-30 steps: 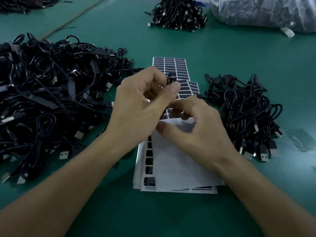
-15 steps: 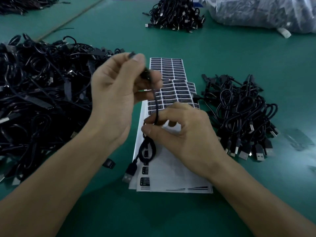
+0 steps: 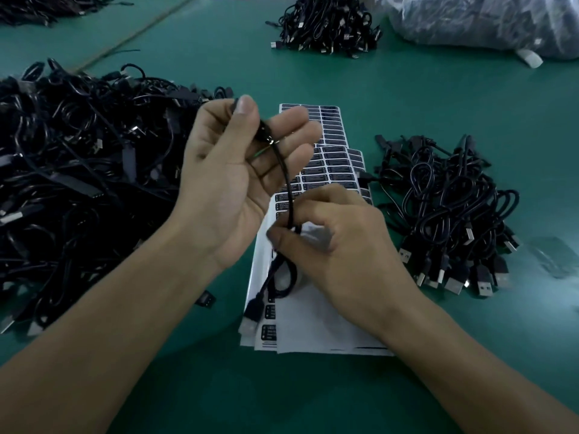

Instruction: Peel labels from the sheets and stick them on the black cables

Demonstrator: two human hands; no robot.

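A black cable [image 3: 286, 186] hangs between my hands over the label sheets [image 3: 335, 164]. My left hand [image 3: 238, 180] is raised, palm towards me, and pinches the cable's upper end between thumb and forefinger. Lower down, my right hand [image 3: 338, 245] pinches the cable with curled fingers just above the sheets. Below that hand the cable loops, and its USB plug [image 3: 252, 311] rests on the white lower part of the stacked sheets [image 3: 313, 327]. Rows of black labels fill the sheets' upper part.
A large tangled heap of black cables [image 3: 78, 183] covers the green table [image 3: 438, 104] on the left. A smaller pile of cables [image 3: 451, 214] lies to the right of the sheets. Another cable pile [image 3: 326, 23] and a plastic bag [image 3: 485, 23] sit at the back.
My left hand has lifted the cable's upper end up and to the left, stretching the cable out. My right hand has slid down along it, and the cable's loop and plug now hang in view.
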